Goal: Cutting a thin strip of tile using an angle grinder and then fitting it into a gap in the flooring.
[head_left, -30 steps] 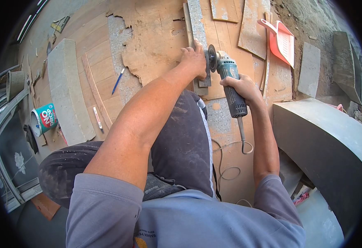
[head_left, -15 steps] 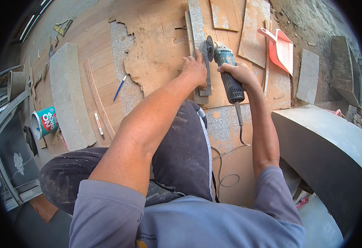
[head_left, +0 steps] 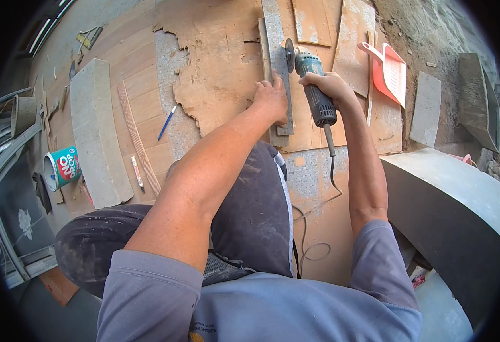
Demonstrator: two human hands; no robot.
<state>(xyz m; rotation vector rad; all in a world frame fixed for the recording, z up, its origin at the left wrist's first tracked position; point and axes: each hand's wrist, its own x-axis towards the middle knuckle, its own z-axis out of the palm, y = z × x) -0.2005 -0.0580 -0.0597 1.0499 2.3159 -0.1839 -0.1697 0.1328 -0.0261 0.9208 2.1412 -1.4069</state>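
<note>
Apparently unfinished, the long grey speckled strip (head_left: 277, 51) lies on brown plywood (head_left: 221, 45), no cut through it visible; the right hand (head_left: 331, 87) wraps a teal-and-black angle grinder (head_left: 320, 107), its round disc (head_left: 289, 56) beside the edge; the left hand (head_left: 271, 102) rests on the strip, its grip unclear

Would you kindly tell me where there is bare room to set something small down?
The widest bare patch is the ragged plywood, between the blue pencil and the left hand. Bare planks also show between that pencil and the ridged strip. It is crowded around the long grey strip, with the left hand on it and the right hand's angle grinder alongside.
</note>
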